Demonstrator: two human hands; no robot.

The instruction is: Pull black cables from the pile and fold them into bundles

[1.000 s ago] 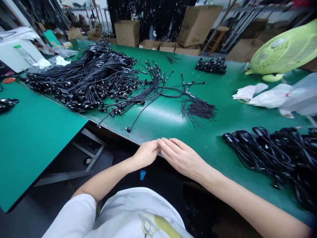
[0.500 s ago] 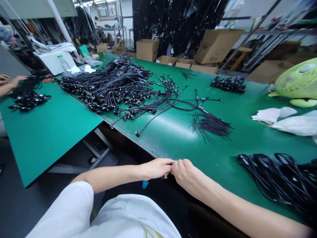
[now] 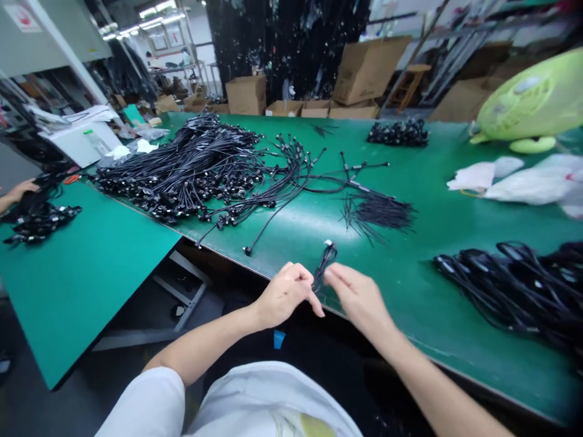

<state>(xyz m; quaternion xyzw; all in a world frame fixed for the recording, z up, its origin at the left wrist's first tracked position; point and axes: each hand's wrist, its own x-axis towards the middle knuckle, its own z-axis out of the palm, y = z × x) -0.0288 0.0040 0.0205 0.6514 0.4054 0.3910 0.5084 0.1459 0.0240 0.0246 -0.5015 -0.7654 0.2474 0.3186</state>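
Note:
A folded black cable, with a pale-metal plug at its top end, stands up at the front edge of the green table between my hands. My left hand is closed around the cable's lower part, one finger pointing down and right. My right hand is just to the right, its fingertips pinched together beside the cable; what they hold, if anything, is too small to make out. Beyond my hands lies a heap of thin black ties. Farther left is a large pile of black cables with plug ends.
Coiled black cables lie at right, near white plastic bags and a green fan. A dark bundle sits at the back. At far left, another person's hand touches cables on a lower green table.
My hands have risen from below the table edge and moved slightly apart, bringing the folded cable into view. The camera view has shifted a little.

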